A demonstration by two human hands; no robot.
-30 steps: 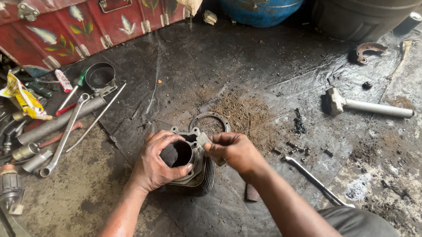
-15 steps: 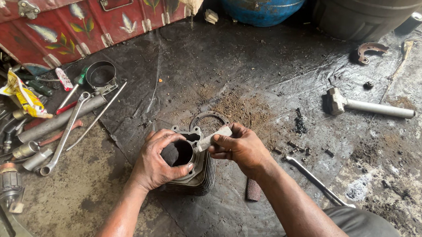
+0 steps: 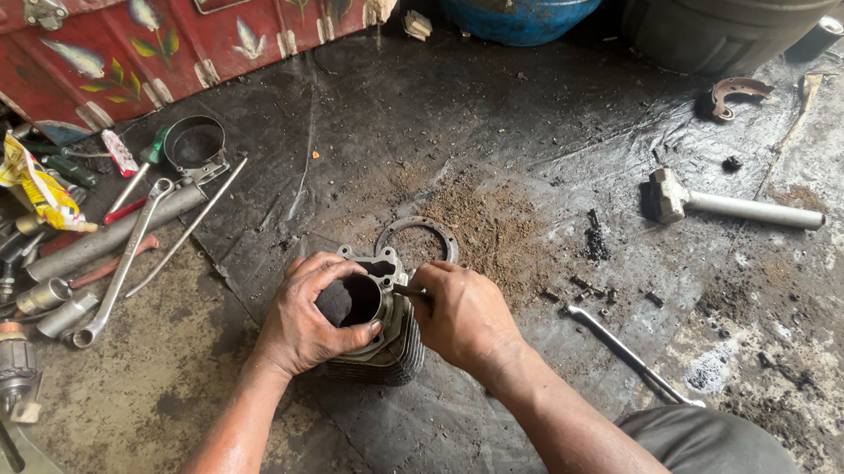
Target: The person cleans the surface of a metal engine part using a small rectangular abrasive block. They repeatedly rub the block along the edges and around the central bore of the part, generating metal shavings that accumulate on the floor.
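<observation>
Oily floor (image 3: 550,137), one cylinder (image 3: 379,334), two hands (image 3: 310,324)

Engine cylinder (image 3: 380,329) on floor mat (image 3: 510,134), wrenches (image 3: 124,259) left, hammer (image 3: 731,204) right

A dark, oil-stained rubber mat (image 3: 471,121) covers a grimy concrete floor (image 3: 829,299). On the mat, a finned grey metal engine cylinder (image 3: 374,339) stands in the grip of both hands. Just beyond the grip lies a thin ring-shaped gasket (image 3: 419,229) beside a patch of brown rust dust (image 3: 488,222). Right of the grip lies a slim steel rod (image 3: 628,356); farther right, a white-handled hammer (image 3: 736,206). Left of the grip, steel spanners (image 3: 124,264) lie scattered.
</observation>
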